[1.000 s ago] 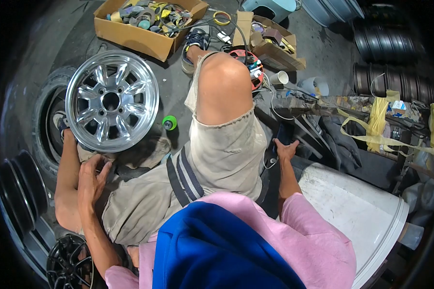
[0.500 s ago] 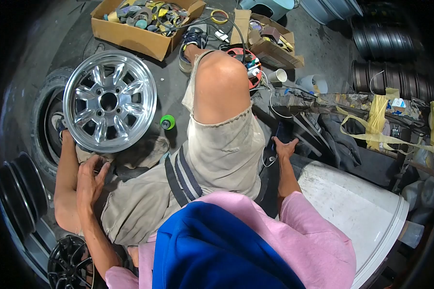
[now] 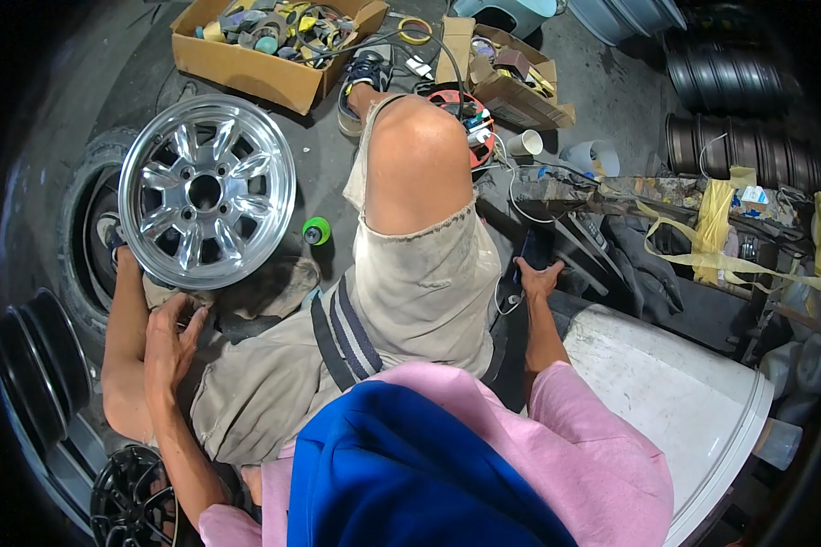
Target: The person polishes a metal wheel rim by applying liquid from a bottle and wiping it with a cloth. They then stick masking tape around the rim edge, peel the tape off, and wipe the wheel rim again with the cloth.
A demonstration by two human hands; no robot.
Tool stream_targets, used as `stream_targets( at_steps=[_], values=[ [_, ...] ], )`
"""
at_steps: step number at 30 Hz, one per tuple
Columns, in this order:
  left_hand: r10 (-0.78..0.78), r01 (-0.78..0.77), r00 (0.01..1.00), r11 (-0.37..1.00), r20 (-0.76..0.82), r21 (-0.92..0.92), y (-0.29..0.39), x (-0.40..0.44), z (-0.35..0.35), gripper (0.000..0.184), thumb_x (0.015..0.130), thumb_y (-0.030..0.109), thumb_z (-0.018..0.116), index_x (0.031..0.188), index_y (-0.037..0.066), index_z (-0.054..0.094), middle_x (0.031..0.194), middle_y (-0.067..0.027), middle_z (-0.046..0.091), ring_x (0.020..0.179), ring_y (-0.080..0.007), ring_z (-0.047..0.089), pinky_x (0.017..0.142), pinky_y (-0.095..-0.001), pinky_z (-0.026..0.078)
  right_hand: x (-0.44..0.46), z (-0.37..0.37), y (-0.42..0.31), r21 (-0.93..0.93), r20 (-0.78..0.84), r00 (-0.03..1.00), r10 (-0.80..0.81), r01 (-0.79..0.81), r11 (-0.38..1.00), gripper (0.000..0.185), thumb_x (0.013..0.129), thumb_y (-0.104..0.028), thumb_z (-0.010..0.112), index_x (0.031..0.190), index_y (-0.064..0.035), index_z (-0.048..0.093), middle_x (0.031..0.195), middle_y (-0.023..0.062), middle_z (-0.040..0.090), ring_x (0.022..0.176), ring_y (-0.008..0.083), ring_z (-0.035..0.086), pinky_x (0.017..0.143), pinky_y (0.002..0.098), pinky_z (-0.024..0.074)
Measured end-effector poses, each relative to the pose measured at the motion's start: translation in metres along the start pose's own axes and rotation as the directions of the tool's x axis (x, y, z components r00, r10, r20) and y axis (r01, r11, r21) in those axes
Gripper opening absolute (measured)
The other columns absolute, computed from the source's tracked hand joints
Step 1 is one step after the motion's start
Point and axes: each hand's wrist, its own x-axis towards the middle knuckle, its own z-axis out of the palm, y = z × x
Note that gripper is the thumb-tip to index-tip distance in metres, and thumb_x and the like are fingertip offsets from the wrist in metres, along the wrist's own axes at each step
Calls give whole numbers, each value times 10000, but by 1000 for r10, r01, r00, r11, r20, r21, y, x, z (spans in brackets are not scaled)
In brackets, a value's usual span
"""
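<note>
My left hand (image 3: 173, 334) rests by my bent leg, just below the polished silver wheel rim (image 3: 274, 237). Its fingers are loosely curved with the thumb apart, and nothing shows in them. The rim lies face up, tilted slightly, over a tyre (image 3: 75, 214) and a crumpled brownish cloth (image 3: 278, 284). On the other side, my right hand (image 3: 540, 279) grips the lower end of a dark phone (image 3: 537, 244) beside my thigh. A white cable (image 3: 497, 296) runs near that hand. A small green-capped bottle (image 3: 316, 232) stands between the rim and my raised knee.
Two cardboard boxes, one full of abrasive bits (image 3: 246, 68) and one smaller (image 3: 520, 100), sit ahead. A red cable reel (image 3: 447, 97) and paper cup (image 3: 525, 143) are beyond my knee. A cluttered bench (image 3: 648, 189) and white curved panel (image 3: 648, 383) flank my right; black rims (image 3: 132, 501) lie left.
</note>
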Motion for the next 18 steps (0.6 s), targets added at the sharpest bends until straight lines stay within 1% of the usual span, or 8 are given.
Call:
stream_targets(
  at_steps=[1,3,6,9,12,16,18],
  values=[
    [0,0,1000,1000,0,0,-5,0,3,280,927,196,737,1097,-21,687,1036,-187,716,984,-369,632,881,-448,497,1,1,1,0,0,1000,0,0,1000,1061,600,-426,936,1379,-29,333,1225,335,630,1161,509,618,1029,524,481],
    [28,-26,995,999,-93,23,-15,0,10,272,926,192,735,1085,-22,685,1021,-187,714,975,-367,632,878,-449,497,2,3,1,-9,-20,1000,-9,9,1000,1062,605,-423,936,1384,-28,332,1228,335,629,1163,508,618,1027,524,483],
    [23,-22,995,1000,-97,18,-15,0,11,260,920,184,737,1064,-26,682,1005,-190,713,978,-369,634,877,-450,497,0,0,-3,-10,2,1000,14,-14,1000,1068,607,-422,935,1393,-27,328,1234,333,628,1170,507,617,1030,525,482],
    [18,-19,998,1000,-58,-11,-3,-1,5,255,914,176,739,1053,-30,680,996,-196,713,974,-372,639,874,-450,498,-2,-2,-8,-6,-3,1000,6,-6,1000,1072,610,-419,934,1399,-26,324,1238,334,627,1179,508,614,1035,527,480],
    [21,-23,998,999,-62,-26,-4,-1,5,254,915,171,738,1055,-32,678,994,-199,713,965,-373,642,873,-449,499,-4,-4,-10,-2,-9,1000,1,-1,1000,1065,611,-417,933,1393,-29,323,1246,334,624,1187,508,611,1036,527,479],
    [33,-36,997,999,-72,-30,-7,0,7,253,917,169,735,1060,-32,680,989,-198,713,951,-375,642,867,-448,500,-4,-3,-9,-5,-17,1000,-3,3,1000,1051,612,-420,932,1381,-37,327,1247,331,624,1183,505,613,1032,530,481],
    [14,-15,998,1000,-57,-11,-5,0,5,255,915,167,738,1064,-31,682,994,-196,715,951,-379,642,864,-449,501,-3,-2,-8,2,-13,1000,-14,14,1000,1038,608,-424,932,1366,-43,332,1244,331,624,1180,503,614,1029,531,482]
  ],
)
